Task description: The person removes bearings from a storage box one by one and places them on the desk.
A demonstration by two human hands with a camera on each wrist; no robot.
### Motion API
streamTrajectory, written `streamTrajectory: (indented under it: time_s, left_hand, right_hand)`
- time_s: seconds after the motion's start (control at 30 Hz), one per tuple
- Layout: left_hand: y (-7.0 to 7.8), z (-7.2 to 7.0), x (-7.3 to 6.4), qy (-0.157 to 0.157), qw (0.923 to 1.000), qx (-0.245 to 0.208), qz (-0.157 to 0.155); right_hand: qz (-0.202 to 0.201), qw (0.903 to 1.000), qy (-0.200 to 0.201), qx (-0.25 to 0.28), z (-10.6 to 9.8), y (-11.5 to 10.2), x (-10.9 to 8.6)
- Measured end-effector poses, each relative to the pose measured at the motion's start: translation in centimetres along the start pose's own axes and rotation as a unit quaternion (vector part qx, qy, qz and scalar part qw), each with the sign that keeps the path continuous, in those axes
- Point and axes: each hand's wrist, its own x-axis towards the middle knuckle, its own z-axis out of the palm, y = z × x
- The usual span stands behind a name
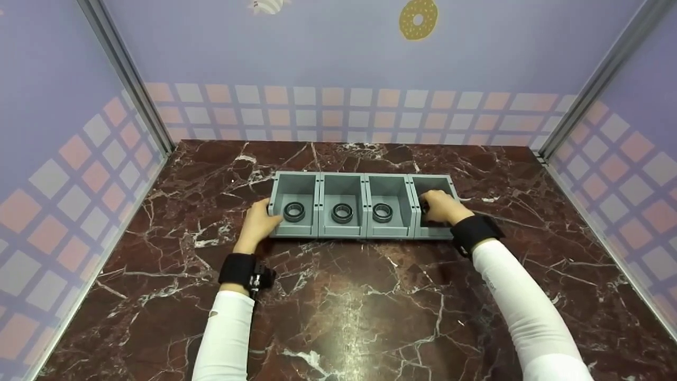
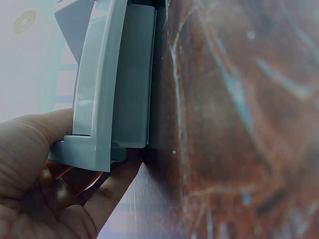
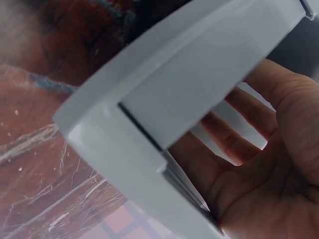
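Note:
Four joined grey bins form a row on the marbled table. My left hand [image 1: 258, 225] grips the left end bin [image 1: 294, 231] by its side wall, thumb over the rim and fingers along the outside, as the left wrist view also shows. Inside the right end bin [image 1: 435, 183] is my right hand [image 1: 443, 207], its fingers bent down around a dark bearing [image 1: 424, 206], mostly hidden by the hand. Black ball bearings lie in the other bins: one bearing [image 1: 294, 211] at left, then another bearing [image 1: 342, 213], then a third bearing [image 1: 382, 212].
The dark red marbled table [image 1: 338, 317] stretches in front of and behind the bins. A patterned back wall [image 1: 338, 63] and two side walls close in the workspace. Black straps with cameras sit on both wrists.

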Motion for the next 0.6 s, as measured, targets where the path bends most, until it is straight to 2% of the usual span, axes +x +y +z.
streamTrajectory:
  time_s: [0.17, 0.37, 0.6]
  left_hand:
    - [-0.05, 0.0, 0.05, 0.001, 1.0, 0.002, 0.0]
    - [0.03, -0.17, 0.01, -0.01, 0.9998, 0.008, -0.017]
    - [0.01, -0.13, -0.01, -0.005, 0.9999, -0.002, -0.01]
  right_hand:
    - [0.001, 1.0, 0.005, 0.001, 0.11, 0.18, 0.17]
    - [-0.001, 1.0, -0.002, -0.005, 0.23, 0.35, 0.38]
    - [-0.003, 1.0, 0.004, -0.004, 0.21, 0.3, 0.39]
